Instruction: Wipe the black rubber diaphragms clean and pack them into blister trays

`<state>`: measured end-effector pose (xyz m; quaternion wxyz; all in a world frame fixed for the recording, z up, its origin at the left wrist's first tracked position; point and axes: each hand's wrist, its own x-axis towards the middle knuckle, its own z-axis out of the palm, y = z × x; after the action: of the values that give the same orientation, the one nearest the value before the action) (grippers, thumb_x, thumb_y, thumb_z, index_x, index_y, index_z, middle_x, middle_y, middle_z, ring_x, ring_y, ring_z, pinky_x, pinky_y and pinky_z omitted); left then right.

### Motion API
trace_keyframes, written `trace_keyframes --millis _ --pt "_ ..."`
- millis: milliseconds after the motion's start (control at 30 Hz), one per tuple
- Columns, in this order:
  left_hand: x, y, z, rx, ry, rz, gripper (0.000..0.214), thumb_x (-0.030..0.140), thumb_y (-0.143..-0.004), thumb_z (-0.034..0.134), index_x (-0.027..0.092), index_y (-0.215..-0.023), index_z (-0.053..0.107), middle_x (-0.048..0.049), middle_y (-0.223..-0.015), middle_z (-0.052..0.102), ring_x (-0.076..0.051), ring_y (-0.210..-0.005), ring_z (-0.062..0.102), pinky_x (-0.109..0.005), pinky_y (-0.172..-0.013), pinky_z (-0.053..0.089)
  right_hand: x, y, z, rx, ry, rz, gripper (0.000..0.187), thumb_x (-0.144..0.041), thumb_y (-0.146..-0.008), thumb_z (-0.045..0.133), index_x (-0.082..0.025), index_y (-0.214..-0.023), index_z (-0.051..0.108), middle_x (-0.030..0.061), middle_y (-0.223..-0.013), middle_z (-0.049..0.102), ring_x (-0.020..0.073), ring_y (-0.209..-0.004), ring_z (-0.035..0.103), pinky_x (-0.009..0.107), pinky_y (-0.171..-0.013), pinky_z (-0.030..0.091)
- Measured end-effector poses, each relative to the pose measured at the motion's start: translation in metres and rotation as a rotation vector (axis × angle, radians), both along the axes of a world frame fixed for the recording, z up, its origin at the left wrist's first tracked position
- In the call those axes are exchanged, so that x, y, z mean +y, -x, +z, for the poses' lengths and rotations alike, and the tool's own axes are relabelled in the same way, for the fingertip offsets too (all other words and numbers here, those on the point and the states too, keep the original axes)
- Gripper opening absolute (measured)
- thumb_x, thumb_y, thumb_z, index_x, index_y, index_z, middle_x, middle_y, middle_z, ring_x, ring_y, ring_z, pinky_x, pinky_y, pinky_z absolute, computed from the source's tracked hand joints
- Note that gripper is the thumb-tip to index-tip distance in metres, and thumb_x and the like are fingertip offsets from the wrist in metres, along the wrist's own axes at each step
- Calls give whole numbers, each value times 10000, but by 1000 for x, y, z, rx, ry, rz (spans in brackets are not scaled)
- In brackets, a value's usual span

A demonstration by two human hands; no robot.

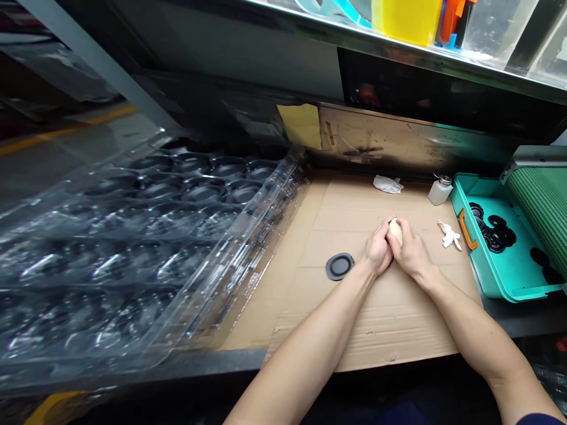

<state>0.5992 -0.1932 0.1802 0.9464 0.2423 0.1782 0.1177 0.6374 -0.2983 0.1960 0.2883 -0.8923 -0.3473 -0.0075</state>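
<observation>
L hand (pixel 378 249) & R hand (pixel 413 252), fingers clamped on pale lump (pixel 394 231) above cardboard (pixel 390 330); sweaty or loose grip cd let it drop, maybe near blk disc (pixel 339 266).

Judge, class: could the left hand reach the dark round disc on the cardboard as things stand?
Probably yes: the left hand sits near the dark round disc, only bare cardboard between them, though it shares a pale wad with the right hand.

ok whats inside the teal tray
The teal tray holds a heap of black round discs, with two more discs lying apart near its right edge. The tray floor under the heap is covered, and the green ribbed sheet hides the tray's far side.
</observation>
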Motion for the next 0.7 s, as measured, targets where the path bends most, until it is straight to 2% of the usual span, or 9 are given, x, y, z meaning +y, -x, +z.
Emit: trace_keyframes --millis 167,267,367,467,567,700 --pt "1 0 -5 -55 -35 -32 358 301 -1082 385 160 -1151 706 -115 -1201 744 -217 -1183 681 -373 -1063 534 10 -5 5 -102 134 -135 442 -372 -1068 408 -170 -1457 466 164 -1250 713 304 -971 725 384 -810 544" --pt "1 0 -6 -33 -62 -4 318 274 -1071 414 166 -1131 707 -103 -1206 743 -205 -1183 680 -360 -1064 533 6 -3 4 -102 156 -87 422 -366 -1065 422 -168 -1432 489 153 -1214 724 293 -964 721 364 -789 542" --pt "1 -1 -7 -29 -39 -33 323 290 -1066 429 149 -1132 712 -125 -1205 740 -206 -1177 683 -338 -1074 518 5 0 2 -100 136 -11 414 -386 -1069 430 -192 -1429 499 136 -1222 725 280 -995 717 345 -785 543" --pt "3 -1 -5 -33 -25 -59 361 314 -1070 406 136 -1136 713 -135 -1171 749 -233 -1158 691 -382 -1063 529 4 -4 4 -111 106 -84 414 -395 -1075 412 -197 -1425 511 142 -1249 717 278 -993 718 349 -798 543" --pt "5 1 -2 25 -29 -46 401 327 -1080 353 142 -1161 700 -127 -1113 760 -245 -1123 705 -422 -1040 543 -5 -9 4 -47 42 -91 395 -401 -1045 475 -215 -1383 559 115 -1150 753 270 -948 727 345 -807 543" --pt "2 3 0 47 -38 -90 394 359 -1078 360 156 -1203 674 -132 -1079 761 -258 -1083 721 -446 -1023 547 -16 -10 -1 152 -209 44 284 -395 -987 557 -244 -1196 677 45 -1053 775 211 -915 723 301 -818 539"
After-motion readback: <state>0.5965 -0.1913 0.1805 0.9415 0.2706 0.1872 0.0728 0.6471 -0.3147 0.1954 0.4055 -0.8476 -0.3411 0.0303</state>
